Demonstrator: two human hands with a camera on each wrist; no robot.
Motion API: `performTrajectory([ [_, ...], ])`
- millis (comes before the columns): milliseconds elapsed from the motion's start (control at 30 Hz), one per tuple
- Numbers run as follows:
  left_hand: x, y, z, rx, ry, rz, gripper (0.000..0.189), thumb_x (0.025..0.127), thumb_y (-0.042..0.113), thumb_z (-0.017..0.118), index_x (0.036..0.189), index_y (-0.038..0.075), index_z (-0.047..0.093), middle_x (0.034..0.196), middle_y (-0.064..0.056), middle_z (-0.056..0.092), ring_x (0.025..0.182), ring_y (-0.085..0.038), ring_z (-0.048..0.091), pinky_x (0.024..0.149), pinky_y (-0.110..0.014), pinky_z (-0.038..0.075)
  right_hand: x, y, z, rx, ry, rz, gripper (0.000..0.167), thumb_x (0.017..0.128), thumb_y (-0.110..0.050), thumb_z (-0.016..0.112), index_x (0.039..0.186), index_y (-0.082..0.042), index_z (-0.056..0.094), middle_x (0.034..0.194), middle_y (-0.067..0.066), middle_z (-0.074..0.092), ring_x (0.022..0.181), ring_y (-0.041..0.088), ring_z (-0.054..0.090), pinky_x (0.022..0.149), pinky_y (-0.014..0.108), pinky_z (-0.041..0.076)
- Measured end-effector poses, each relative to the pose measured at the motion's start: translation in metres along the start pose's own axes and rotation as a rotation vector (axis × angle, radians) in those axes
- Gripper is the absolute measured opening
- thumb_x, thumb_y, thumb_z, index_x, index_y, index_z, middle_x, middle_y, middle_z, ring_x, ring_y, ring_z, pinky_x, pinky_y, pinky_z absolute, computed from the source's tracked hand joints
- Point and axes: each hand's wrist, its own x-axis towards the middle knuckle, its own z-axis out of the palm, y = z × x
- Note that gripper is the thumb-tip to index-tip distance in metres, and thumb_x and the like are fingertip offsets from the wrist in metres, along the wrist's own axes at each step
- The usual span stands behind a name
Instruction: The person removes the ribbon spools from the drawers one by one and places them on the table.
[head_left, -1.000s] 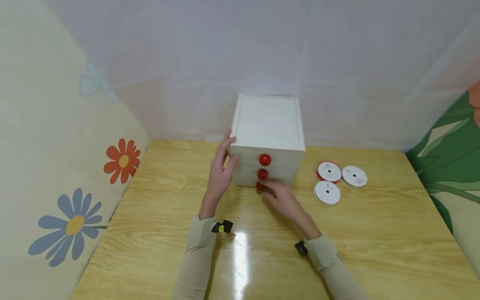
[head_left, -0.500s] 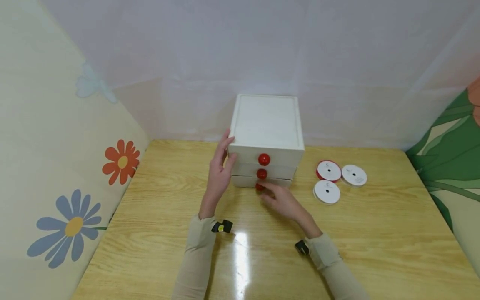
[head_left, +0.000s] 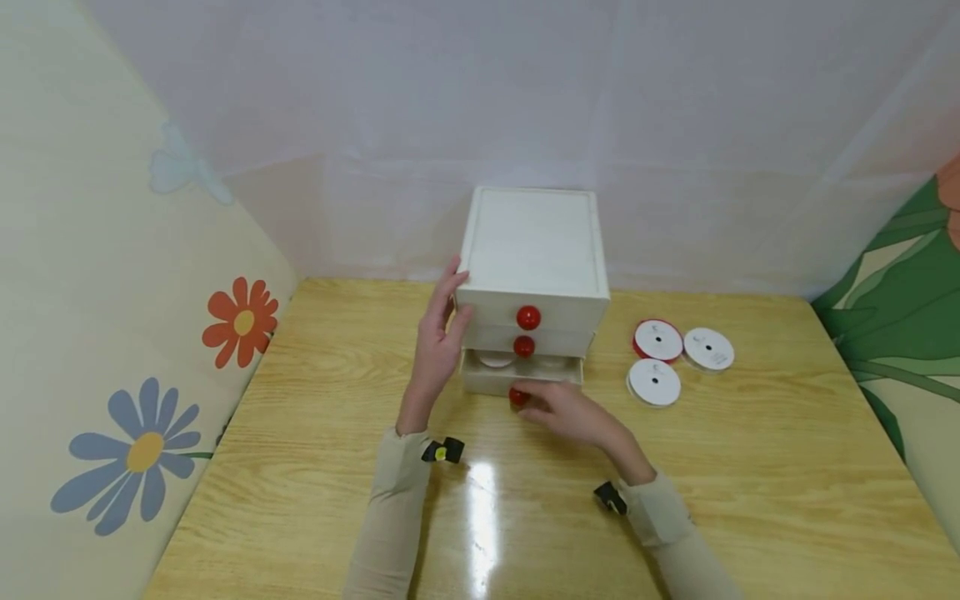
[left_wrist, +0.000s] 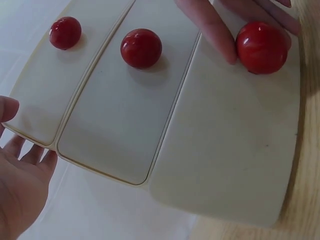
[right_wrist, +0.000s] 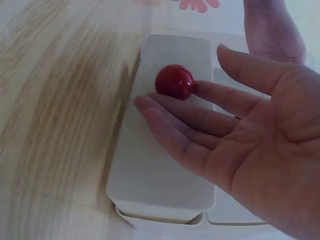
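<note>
A small white drawer cabinet (head_left: 536, 242) with three drawers, each with a round red knob, stands against the back cloth. Its bottom drawer (head_left: 491, 383) is pulled partly out, and pale round things show inside. My right hand (head_left: 573, 412) holds the bottom red knob (right_wrist: 174, 81) between its index and middle fingers, thumb apart from it. My left hand (head_left: 437, 354) rests against the cabinet's left side near the top front corner; in the left wrist view its thumb lies at the front edge. The middle knob (left_wrist: 141, 48) and top knob (left_wrist: 65, 33) are untouched.
Right of the cabinet, three ribbon spools lie flat on the wooden table (head_left: 750, 467): a red-edged spool (head_left: 658, 342), a white spool (head_left: 708, 351) and another white spool (head_left: 654, 383) nearer me. Flower-printed cloths stand at both sides.
The bottom drawer has slid out toward me from its closed place, my right hand moving back with its knob. My left hand has stayed at the cabinet's side.
</note>
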Motion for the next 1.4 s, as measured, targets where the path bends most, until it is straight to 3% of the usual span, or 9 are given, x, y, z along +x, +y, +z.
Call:
performTrajectory([
  [167, 0.001, 0.000, 0.000, -0.004, 0.003, 0.003, 0.041, 0.108, 0.007, 0.048, 0.149, 0.005, 0.049, 0.169, -0.002, 0.029, 0.155, -0.020, 0.024, 0.122, -0.044, 0.028, -0.003, -0.002, -0.001, 0.007, -0.043, -0.048, 0.045, 0.097, -0.002, 0.067, 0.141, 0.003, 0.058, 0.130, 0.017, 0.067, 0.116, 0.031, 0.066, 0.100, 0.046, 0.054],
  [300, 0.001, 0.001, -0.001, 0.008, 0.014, 0.005, 0.040, 0.109, 0.008, 0.045, 0.148, 0.004, 0.050, 0.168, -0.002, 0.031, 0.154, -0.020, 0.027, 0.122, -0.041, 0.031, -0.005, -0.007, -0.003, 0.008, -0.113, -0.016, 0.045, 0.098, -0.002, 0.066, 0.141, 0.003, 0.058, 0.132, 0.017, 0.066, 0.122, 0.032, 0.063, 0.103, 0.048, 0.053],
  [433, 0.004, 0.002, 0.000, 0.019, 0.033, 0.008, 0.038, 0.110, 0.007, 0.043, 0.146, 0.003, 0.053, 0.166, -0.007, 0.034, 0.153, -0.021, 0.030, 0.121, -0.039, 0.032, -0.010, -0.018, -0.003, -0.012, -0.163, 0.019, 0.039, 0.098, -0.003, 0.064, 0.136, 0.006, 0.061, 0.129, 0.019, 0.068, 0.112, 0.027, 0.067, 0.097, 0.043, 0.056],
  [533, 0.002, 0.000, 0.000, 0.017, 0.072, -0.008, 0.035, 0.109, 0.005, 0.044, 0.141, 0.002, 0.057, 0.163, -0.008, 0.039, 0.152, -0.021, 0.033, 0.121, -0.036, 0.032, -0.014, -0.022, 0.003, -0.043, -0.152, -0.005, 0.038, 0.097, 0.002, 0.063, 0.134, 0.005, 0.062, 0.122, 0.016, 0.070, 0.105, 0.025, 0.067, 0.094, 0.041, 0.057],
  [667, -0.001, 0.000, -0.001, -0.001, 0.147, -0.021, 0.030, 0.109, 0.003, 0.044, 0.131, -0.001, 0.063, 0.158, -0.007, 0.048, 0.148, -0.021, 0.040, 0.120, -0.037, 0.034, -0.016, -0.026, 0.016, -0.108, -0.107, -0.038, 0.034, 0.095, 0.005, 0.062, 0.129, 0.003, 0.065, 0.112, 0.014, 0.072, 0.098, 0.023, 0.069, 0.088, 0.037, 0.059],
  [800, 0.004, 0.001, 0.000, -0.029, 0.181, -0.007, 0.026, 0.109, 0.005, 0.046, 0.122, -0.006, 0.066, 0.151, -0.014, 0.053, 0.144, -0.025, 0.045, 0.118, -0.040, 0.037, -0.019, -0.031, 0.026, -0.169, -0.027, -0.022, 0.020, 0.096, 0.002, 0.065, 0.115, 0.001, 0.071, 0.096, 0.011, 0.075, 0.081, 0.015, 0.068, 0.074, 0.030, 0.059],
  [1033, 0.018, 0.010, 0.001, -0.079, 0.235, -0.072, 0.023, 0.106, 0.011, 0.056, 0.108, -0.010, 0.066, 0.142, -0.016, 0.060, 0.136, -0.024, 0.053, 0.113, -0.038, 0.043, -0.023, -0.034, 0.038, -0.213, 0.099, -0.049, 0.008, 0.095, -0.002, 0.070, 0.101, -0.003, 0.075, 0.090, 0.007, 0.076, 0.079, 0.015, 0.072, 0.071, 0.029, 0.060],
  [1233, 0.023, 0.014, 0.003, -0.105, 0.231, -0.066, 0.020, 0.105, 0.008, 0.057, 0.105, -0.012, 0.062, 0.141, -0.017, 0.060, 0.137, -0.022, 0.052, 0.111, -0.036, 0.044, -0.026, -0.036, 0.034, -0.254, 0.149, -0.091, 0.008, 0.096, -0.007, 0.071, 0.100, -0.006, 0.077, 0.088, 0.003, 0.077, 0.076, 0.011, 0.071, 0.068, 0.026, 0.059],
  [1400, 0.028, 0.014, 0.007, -0.092, 0.173, -0.005, 0.020, 0.107, 0.006, 0.051, 0.109, -0.011, 0.062, 0.143, -0.019, 0.060, 0.141, -0.024, 0.049, 0.118, -0.038, 0.037, -0.022, -0.031, 0.014, -0.280, 0.308, -0.184, 0.005, 0.092, -0.006, 0.075, 0.097, -0.007, 0.078, 0.085, 0.000, 0.076, 0.074, 0.009, 0.069, 0.066, 0.026, 0.058],
])
